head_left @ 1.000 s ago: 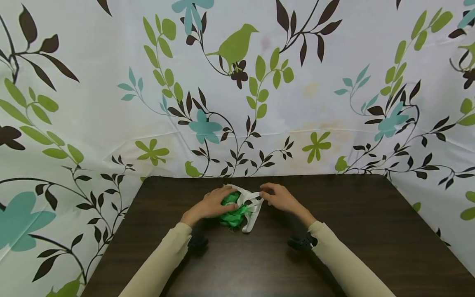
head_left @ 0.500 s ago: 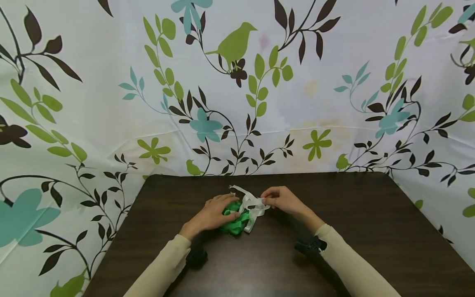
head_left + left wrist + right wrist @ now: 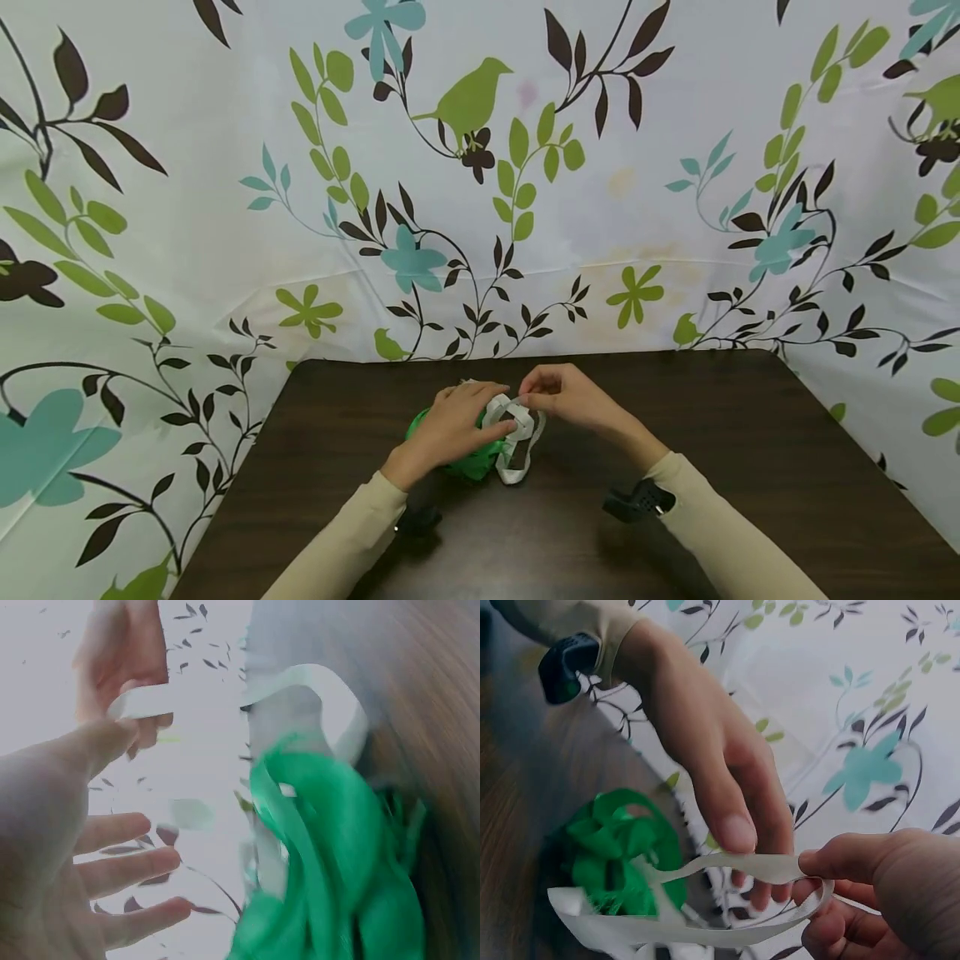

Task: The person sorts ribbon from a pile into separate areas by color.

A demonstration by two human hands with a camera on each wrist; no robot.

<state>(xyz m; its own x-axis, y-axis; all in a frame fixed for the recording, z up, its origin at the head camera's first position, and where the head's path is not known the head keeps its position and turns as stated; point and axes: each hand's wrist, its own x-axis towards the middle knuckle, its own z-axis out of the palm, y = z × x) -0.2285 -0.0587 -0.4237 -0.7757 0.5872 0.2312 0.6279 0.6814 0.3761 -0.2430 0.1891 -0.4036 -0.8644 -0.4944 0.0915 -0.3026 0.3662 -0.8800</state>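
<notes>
A bundle of looped green ribbon (image 3: 474, 467) lies on the dark wooden table, partly covered by my left hand (image 3: 448, 427). That hand's fingers reach out straight and apart in the left wrist view, its thumb near a strand of white ribbon (image 3: 341, 709). With thumb and fingertips, my right hand (image 3: 576, 402) pinches the white ribbon to the right of the green bundle. In the right wrist view, the white strand (image 3: 690, 934) makes a long loop from my right fingers back towards the green ribbon (image 3: 619, 851).
The brown table (image 3: 720, 467) reaches back to a hanging white cloth (image 3: 622, 83) printed with leaves, flowers and birds. Dark devices are strapped at both wrists, one by the left sleeve (image 3: 330, 529) and one (image 3: 637, 500) by the right.
My left hand has slid right over the green bundle, towards the white ribbon. The white ribbon's loops have shifted and opened while my right hand keeps pinching it.
</notes>
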